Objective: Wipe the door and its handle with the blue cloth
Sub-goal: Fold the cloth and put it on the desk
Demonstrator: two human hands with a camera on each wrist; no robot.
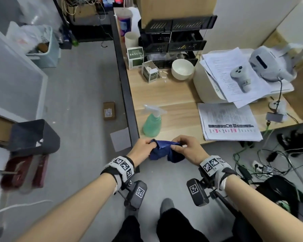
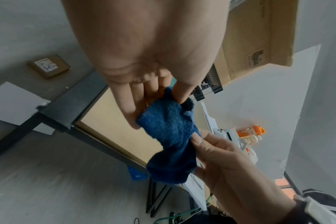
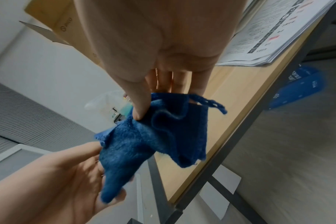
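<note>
Both hands hold the crumpled blue cloth (image 1: 164,151) between them, just off the near edge of the wooden table (image 1: 178,102). My left hand (image 1: 150,144) pinches the cloth's left end. My right hand (image 1: 176,145) pinches its right end between thumb and fingers. In the left wrist view the left hand (image 2: 157,109) grips the cloth (image 2: 169,136) at its top, and the right hand (image 2: 211,150) holds it lower down. The right wrist view has the right hand (image 3: 167,104) pinching the cloth (image 3: 153,139), whose tail lies in the left hand (image 3: 82,166). No door handle is in view.
A green spray bottle (image 1: 152,123) stands on the table just beyond the hands. Papers (image 1: 229,123), a printer (image 1: 210,84) and a bowl (image 1: 182,69) lie further back. A pale framed panel (image 1: 12,75) and a dark bin (image 1: 33,135) stand left. Cables (image 1: 262,163) lie right.
</note>
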